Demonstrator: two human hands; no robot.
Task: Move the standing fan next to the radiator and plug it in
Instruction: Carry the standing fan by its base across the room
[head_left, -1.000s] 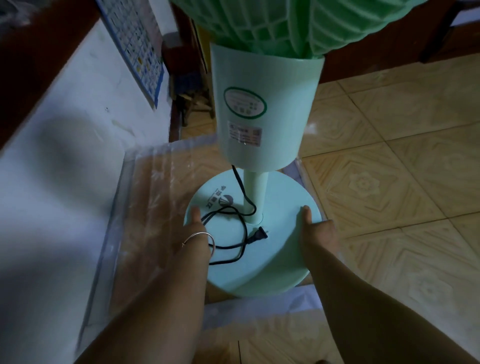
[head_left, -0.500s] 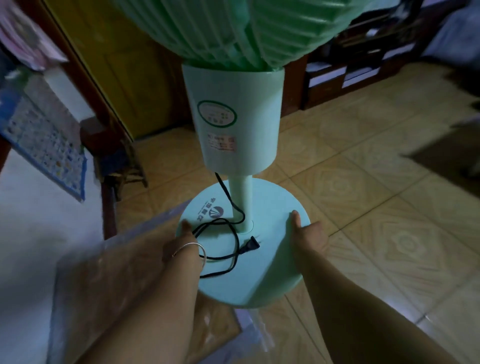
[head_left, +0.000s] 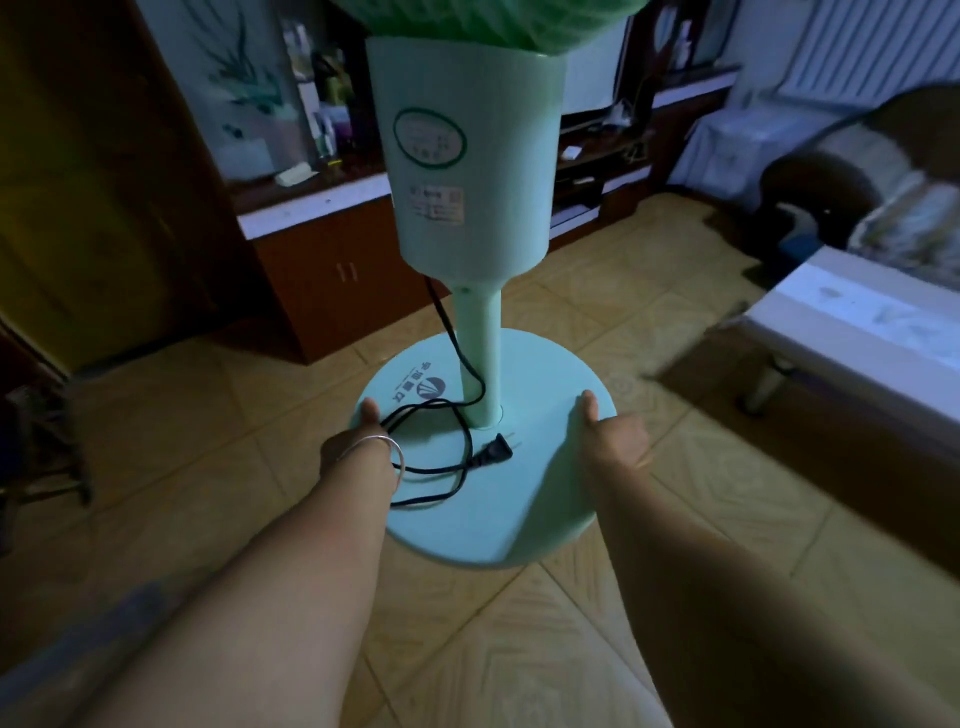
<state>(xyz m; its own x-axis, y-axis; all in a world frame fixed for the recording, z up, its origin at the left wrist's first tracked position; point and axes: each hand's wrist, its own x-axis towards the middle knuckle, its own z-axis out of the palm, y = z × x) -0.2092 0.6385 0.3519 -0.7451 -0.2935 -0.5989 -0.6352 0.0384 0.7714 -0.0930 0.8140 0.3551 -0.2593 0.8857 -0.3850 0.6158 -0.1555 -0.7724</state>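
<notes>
A pale green standing fan (head_left: 470, 156) fills the middle of the view, held up off the tiled floor by its round base (head_left: 540, 493). My left hand (head_left: 358, 441), with a silver bangle on the wrist, grips the base's left rim, thumb on top. My right hand (head_left: 610, 434) grips the right rim the same way. The fan's black cord (head_left: 441, 457) lies coiled on the base, its plug (head_left: 493, 454) loose beside the pole. A white ribbed radiator (head_left: 872, 47) shows on the wall at the top right.
A brown low cabinet (head_left: 332, 260) with clutter on top runs along the far wall. A dark armchair (head_left: 852, 171) stands below the radiator. A white-topped low table (head_left: 857, 317) juts in from the right. A yellow door (head_left: 67, 182) is at left. Tan tiled floor (head_left: 519, 623) lies underneath.
The view has swung right with the fan carried along: the white wall and plastic-covered surface at left are gone, and the cabinet, armchair, table and radiator have come into view. Both hands keep their grip.
</notes>
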